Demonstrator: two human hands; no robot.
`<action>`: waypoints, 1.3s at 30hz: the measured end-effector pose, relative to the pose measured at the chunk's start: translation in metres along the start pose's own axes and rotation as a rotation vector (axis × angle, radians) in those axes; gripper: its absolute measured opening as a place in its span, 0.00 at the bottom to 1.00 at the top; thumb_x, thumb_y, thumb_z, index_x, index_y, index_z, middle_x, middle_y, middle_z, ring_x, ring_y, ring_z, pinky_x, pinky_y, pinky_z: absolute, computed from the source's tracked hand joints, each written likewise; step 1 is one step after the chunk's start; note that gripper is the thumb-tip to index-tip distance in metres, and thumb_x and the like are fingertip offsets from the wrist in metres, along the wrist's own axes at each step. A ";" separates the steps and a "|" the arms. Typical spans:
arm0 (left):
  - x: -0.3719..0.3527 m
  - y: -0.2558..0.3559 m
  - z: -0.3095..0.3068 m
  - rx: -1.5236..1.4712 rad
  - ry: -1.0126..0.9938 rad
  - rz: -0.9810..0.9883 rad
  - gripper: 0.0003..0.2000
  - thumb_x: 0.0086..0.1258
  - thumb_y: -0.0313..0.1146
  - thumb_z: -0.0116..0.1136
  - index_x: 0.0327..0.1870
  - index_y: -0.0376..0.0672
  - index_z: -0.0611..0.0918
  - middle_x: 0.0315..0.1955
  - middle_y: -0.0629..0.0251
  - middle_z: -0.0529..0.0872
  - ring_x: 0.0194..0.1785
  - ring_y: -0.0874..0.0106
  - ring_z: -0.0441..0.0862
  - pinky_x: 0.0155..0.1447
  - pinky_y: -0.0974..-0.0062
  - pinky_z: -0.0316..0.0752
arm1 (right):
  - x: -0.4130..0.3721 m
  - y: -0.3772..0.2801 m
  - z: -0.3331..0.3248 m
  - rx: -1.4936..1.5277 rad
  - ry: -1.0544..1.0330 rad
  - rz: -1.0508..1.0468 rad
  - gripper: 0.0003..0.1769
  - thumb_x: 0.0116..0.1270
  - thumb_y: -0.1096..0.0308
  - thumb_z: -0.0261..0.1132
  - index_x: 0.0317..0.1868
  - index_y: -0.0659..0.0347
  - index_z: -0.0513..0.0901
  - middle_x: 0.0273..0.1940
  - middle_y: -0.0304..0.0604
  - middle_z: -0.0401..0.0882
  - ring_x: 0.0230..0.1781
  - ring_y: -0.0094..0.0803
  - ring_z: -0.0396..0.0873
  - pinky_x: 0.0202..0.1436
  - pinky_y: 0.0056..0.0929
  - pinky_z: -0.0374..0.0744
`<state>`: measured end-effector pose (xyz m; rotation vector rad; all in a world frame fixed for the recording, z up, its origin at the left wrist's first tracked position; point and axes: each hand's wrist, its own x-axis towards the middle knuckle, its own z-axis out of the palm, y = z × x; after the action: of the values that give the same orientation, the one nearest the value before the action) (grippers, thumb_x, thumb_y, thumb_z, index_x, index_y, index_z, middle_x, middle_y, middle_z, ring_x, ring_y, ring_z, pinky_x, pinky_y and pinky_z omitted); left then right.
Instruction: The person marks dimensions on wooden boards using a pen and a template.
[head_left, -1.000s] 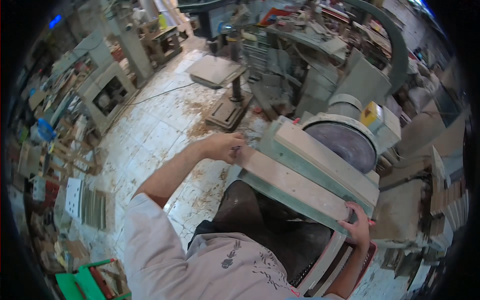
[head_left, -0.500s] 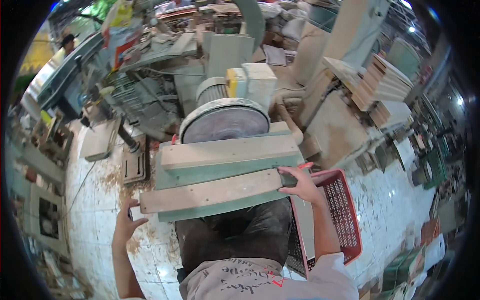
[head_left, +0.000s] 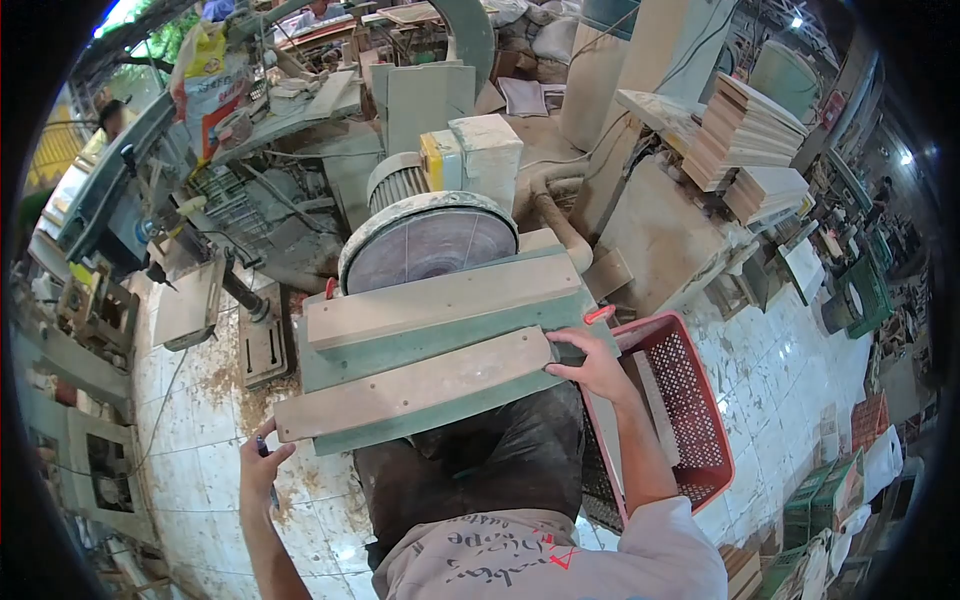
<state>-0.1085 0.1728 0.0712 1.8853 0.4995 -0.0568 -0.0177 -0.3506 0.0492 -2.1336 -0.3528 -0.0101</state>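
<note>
A long, slightly curved wooden board (head_left: 410, 385) with small dark holes lies on the green worktable (head_left: 370, 436) before me. My right hand (head_left: 595, 368) grips its right end between thumb and fingers, beside a dark patch I cannot make out. At the board's left end is my left hand (head_left: 262, 468), its fingers closed around a slim dark pen-like stick (head_left: 274, 494), fingertips close to the board's corner. A second wooden piece (head_left: 440, 298), straighter and also holed, sits behind on the table, in front of a disc sander (head_left: 430, 250).
A red plastic basket (head_left: 722, 455) with board pieces inside stands at my right. Stacked boards (head_left: 745, 135) rest on a bench at the back right. A drill press (head_left: 245, 295) stands to the left on the dusty tiled floor. Another person (head_left: 112, 120) is far left.
The view has shifted a little, moving the sander and table left in the picture. My left hand has turned slightly, showing more of the stick. My right hand stays at the board's right end.
</note>
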 end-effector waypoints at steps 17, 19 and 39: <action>-0.003 0.005 0.004 -0.117 0.035 -0.059 0.23 0.62 0.36 0.70 0.58 0.39 0.82 0.16 0.84 0.65 0.18 0.87 0.57 0.21 0.82 0.49 | 0.002 0.002 0.002 -0.048 0.049 -0.026 0.27 0.54 0.68 0.76 0.55 0.61 0.82 0.54 0.50 0.79 0.58 0.42 0.75 0.64 0.35 0.71; 0.001 0.005 0.006 -0.137 -0.005 -0.027 0.24 0.62 0.37 0.70 0.58 0.39 0.82 0.17 0.84 0.65 0.18 0.87 0.57 0.22 0.83 0.49 | 0.004 -0.001 0.001 0.007 0.020 -0.023 0.28 0.54 0.67 0.76 0.56 0.62 0.81 0.54 0.50 0.79 0.59 0.42 0.74 0.66 0.36 0.69; -0.021 0.040 0.049 0.627 0.146 0.494 0.25 0.60 0.40 0.70 0.58 0.46 0.80 0.57 0.61 0.81 0.53 0.58 0.82 0.54 0.66 0.78 | 0.007 0.005 0.020 0.073 0.112 -0.019 0.30 0.53 0.65 0.76 0.56 0.65 0.80 0.62 0.54 0.75 0.66 0.45 0.71 0.70 0.39 0.65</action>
<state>-0.1029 0.1103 0.0945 2.5943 0.0941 0.2834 -0.0119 -0.3352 0.0355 -2.0481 -0.3035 -0.1255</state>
